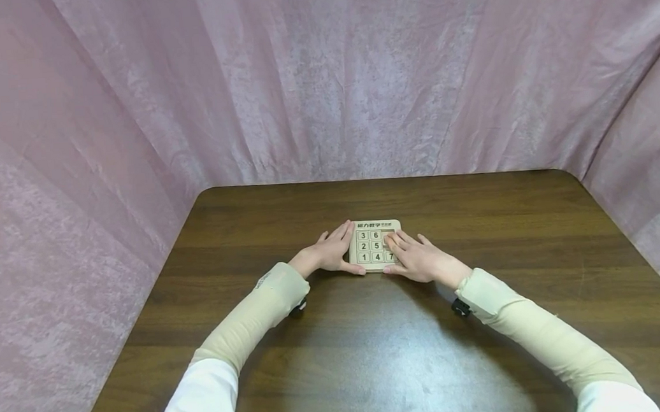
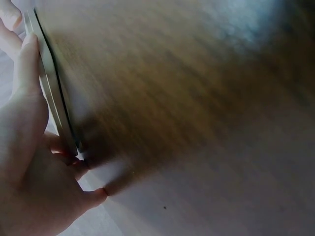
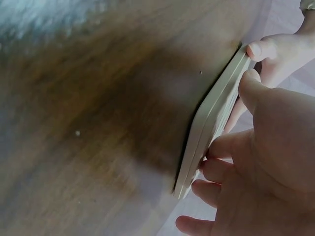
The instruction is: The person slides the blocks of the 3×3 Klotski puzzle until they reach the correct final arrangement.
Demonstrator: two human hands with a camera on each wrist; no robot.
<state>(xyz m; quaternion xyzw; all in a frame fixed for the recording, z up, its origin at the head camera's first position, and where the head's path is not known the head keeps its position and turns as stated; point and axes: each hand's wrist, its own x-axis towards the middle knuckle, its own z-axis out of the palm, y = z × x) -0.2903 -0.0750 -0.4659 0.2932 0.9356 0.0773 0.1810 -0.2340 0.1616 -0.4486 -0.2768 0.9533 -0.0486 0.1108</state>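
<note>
A pale, rounded-corner sliding number puzzle (image 1: 374, 246) lies face up just below and right of the head frame's centre, its digits reading upright. Dark Chinese characters run along its top border, smaller toward the right. The outlined square tiles (image 1: 376, 245) show 3 and 6 in the upper row, 2 and 5 in the middle, 1, 4 and 7 along the bottom. A dark recess shows at the top of the right column, partly covered by fingers. From the left wrist it appears nearly edge-on at upper left.
</note>
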